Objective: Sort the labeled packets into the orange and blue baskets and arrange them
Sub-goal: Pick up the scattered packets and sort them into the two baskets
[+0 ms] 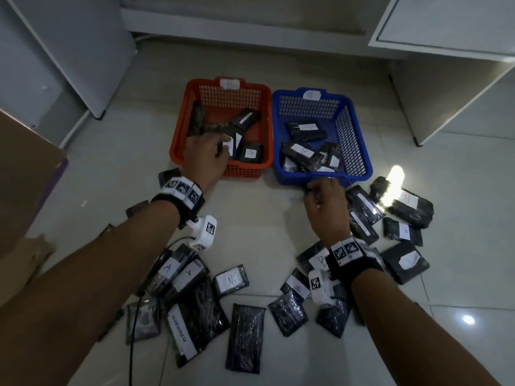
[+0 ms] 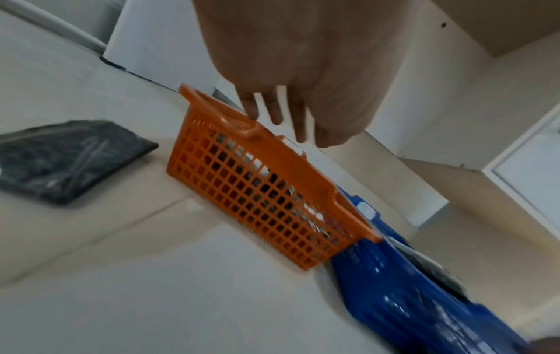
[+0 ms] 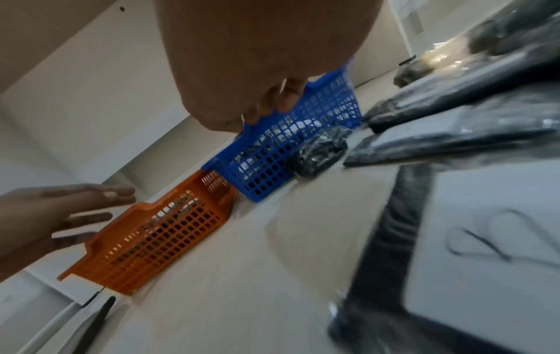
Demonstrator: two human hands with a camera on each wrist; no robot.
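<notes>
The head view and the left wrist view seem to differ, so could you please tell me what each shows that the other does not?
Only the head view shows the right hand at the near rim of the blue plastic mesh basket, and the black wrapped packets with white labels on the floor. Only the left wrist view shows the straight fingers from the palm side, holding nothing. Both show the left hand over the orange plastic mesh basket, beside the blue one.
</notes>
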